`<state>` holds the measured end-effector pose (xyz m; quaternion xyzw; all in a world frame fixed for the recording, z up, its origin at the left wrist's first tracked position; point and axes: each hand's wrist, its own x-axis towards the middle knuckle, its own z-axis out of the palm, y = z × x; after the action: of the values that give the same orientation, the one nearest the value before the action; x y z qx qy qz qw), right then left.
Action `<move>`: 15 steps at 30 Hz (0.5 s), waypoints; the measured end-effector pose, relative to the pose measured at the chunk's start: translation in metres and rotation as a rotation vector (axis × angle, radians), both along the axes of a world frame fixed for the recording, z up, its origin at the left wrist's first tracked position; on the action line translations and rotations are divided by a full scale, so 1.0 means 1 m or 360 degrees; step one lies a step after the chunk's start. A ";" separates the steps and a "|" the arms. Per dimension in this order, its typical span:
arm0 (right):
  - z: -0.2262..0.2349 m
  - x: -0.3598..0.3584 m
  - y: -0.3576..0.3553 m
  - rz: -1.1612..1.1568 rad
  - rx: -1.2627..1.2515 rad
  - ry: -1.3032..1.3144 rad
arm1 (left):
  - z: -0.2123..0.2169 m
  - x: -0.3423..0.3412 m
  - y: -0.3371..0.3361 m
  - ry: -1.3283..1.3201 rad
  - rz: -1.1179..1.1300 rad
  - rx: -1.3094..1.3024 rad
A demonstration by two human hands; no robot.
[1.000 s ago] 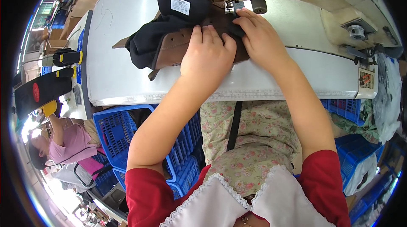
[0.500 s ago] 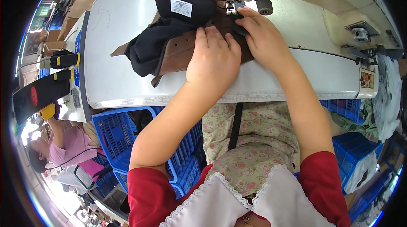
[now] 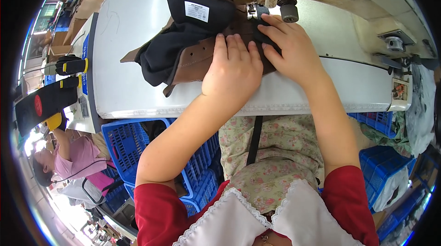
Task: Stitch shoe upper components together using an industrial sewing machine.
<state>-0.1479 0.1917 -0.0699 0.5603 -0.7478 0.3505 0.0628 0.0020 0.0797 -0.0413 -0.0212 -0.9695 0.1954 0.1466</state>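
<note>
My left hand (image 3: 233, 72) presses flat, fingers together, on the brown leather piece (image 3: 195, 62) on the table (image 3: 128, 30). My right hand (image 3: 290, 46) pins it near the needle (image 3: 253, 11); fingertips risk a jab if they creep closer.

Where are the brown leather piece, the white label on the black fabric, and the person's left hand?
brown leather piece (image 3: 195, 64), head view, on its bare middle left of the hand.
white label (image 3: 196, 11), head view, on the label's centre.
left hand (image 3: 233, 71), head view, on the back of the hand.
</note>
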 end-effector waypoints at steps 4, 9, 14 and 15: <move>0.000 -0.003 0.000 0.0019 0.0055 -0.0019 | 0.001 -0.001 0.002 -0.0001 0.0040 -0.0057; -0.001 -0.002 0.001 0.0020 0.0024 0.0040 | 0.007 0.000 0.002 -0.0054 0.0070 -0.0102; -0.003 -0.003 0.000 0.0038 -0.0009 0.0041 | 0.006 0.000 0.000 -0.0081 0.0035 -0.0092; -0.003 -0.003 -0.001 0.0045 -0.0013 0.0044 | 0.006 0.001 0.000 -0.0079 0.0042 -0.0096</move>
<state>-0.1511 0.1912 -0.0729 0.5753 -0.7375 0.3466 0.0703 0.0027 0.0795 -0.0356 -0.0178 -0.9667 0.2257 0.1192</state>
